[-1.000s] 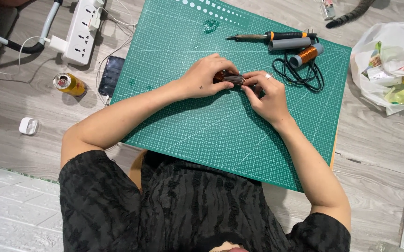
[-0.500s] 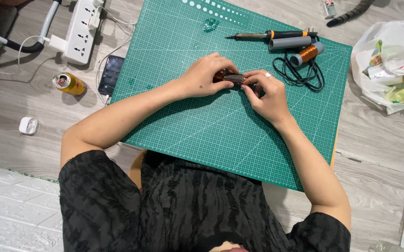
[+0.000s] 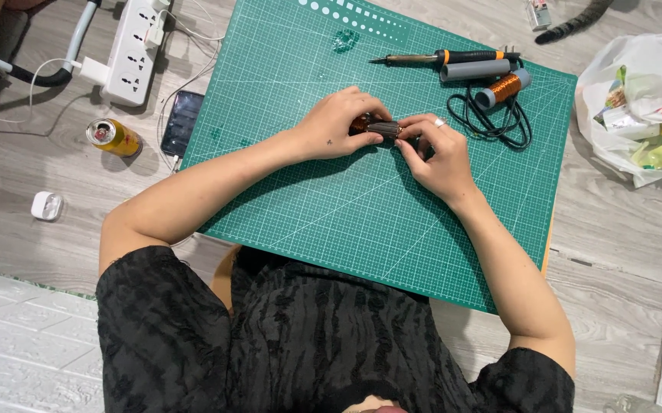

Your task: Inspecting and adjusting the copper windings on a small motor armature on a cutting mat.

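While both hands meet over the green cutting mat (image 3: 361, 222), the left hand (image 3: 338, 122) and right hand (image 3: 438, 157) each close their grip on a small motor armature (image 3: 380, 128) with copper windings, held just above the mat. Beyond lie a soldering iron (image 3: 445, 57), a copper wire spool (image 3: 503, 88) and a black cord (image 3: 499, 122).

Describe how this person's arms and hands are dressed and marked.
Both arms are bare below short black textured sleeves. The left hand carries a small dark mark on its back. The right hand wears a pale ring on one finger. No gloves, no watch.
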